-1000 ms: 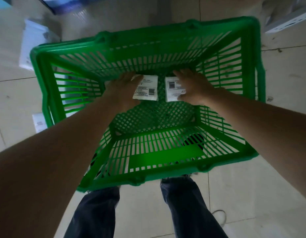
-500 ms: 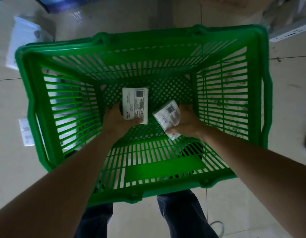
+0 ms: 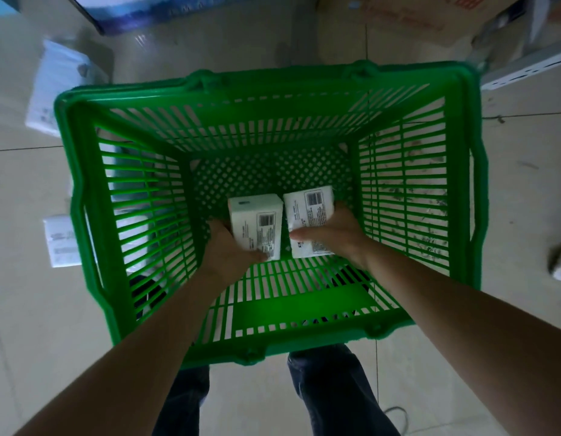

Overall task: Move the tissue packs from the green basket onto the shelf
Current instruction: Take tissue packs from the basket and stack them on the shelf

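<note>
Two tissue packs inside the green basket (image 3: 273,99), each taken in one hand. The left pack (image 3: 255,226) and right pack (image 3: 309,220) lie side by side, nearly touching, toward 6 o'clock of the basket's mesh floor; whether they rest on it or are just clear of it cannot be told. Each is a small white film-wrapped block with a printed label: judged light, soft enough to dent under pressure, and somewhat slick, so best held across its short width with thumb opposed to fingers. The left hand (image 3: 229,253) grips its pack from the 7 o'clock corner, thumb across the label edge; the right hand (image 3: 331,236) grips its pack from 4 o'clock, thumb over the face. Both grips are closed round their packs, fingers beneath hidden. The shelf edge (image 3: 527,70) shows at 2 o'clock.
</note>
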Action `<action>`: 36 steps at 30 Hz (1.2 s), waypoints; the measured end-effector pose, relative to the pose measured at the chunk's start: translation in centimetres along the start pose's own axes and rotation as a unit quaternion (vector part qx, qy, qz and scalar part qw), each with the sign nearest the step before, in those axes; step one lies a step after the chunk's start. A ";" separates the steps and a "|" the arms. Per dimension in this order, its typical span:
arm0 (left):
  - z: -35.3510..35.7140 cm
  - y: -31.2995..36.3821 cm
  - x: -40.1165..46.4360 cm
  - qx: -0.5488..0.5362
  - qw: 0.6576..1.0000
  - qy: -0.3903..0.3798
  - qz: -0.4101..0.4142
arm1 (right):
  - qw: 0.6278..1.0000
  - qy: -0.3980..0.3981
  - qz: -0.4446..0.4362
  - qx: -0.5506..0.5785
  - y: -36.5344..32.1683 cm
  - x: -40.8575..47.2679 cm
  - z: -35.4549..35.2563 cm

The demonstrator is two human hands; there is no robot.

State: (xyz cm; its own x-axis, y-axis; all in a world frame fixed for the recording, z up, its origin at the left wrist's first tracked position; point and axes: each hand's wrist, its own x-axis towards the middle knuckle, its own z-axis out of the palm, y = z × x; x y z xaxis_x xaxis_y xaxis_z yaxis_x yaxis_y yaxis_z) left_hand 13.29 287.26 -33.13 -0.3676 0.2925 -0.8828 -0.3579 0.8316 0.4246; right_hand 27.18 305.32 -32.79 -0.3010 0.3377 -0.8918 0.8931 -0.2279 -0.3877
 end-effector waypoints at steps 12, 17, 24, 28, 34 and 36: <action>-5.3 3.4 -6.9 -0.146 0.978 -0.148 -0.006 | 0.994 -0.091 -0.002 0.064 -7.9 -7.8 -0.5; -7.5 6.3 -10.0 -0.160 0.978 -0.125 0.042 | 0.992 -0.083 -0.021 0.093 -11.3 -10.3 -0.4; -11.0 10.2 -15.3 -0.164 0.980 -0.094 0.067 | 0.987 -0.079 -0.051 0.129 -15.6 -16.0 -0.8; -13.2 13.0 -18.9 -0.163 0.980 -0.075 0.083 | 0.986 -0.067 -0.070 0.139 -18.5 -20.1 -1.7; -16.8 18.3 -25.3 -0.147 0.983 -0.053 0.094 | 0.987 -0.047 -0.093 0.120 -22.8 -26.8 -4.0; -18.2 20.2 -27.7 -0.124 0.986 -0.048 0.105 | 0.989 -0.035 -0.103 0.097 -24.5 -29.4 -4.8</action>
State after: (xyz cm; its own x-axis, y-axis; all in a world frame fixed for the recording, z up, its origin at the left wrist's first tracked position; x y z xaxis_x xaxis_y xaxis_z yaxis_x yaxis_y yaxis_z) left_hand 0.63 287.41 3.52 -0.3773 0.4988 -0.7803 -0.4862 0.6104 0.6253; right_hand 15.73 305.37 4.03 -0.4988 0.3323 -0.8005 0.7311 -0.3348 -0.5945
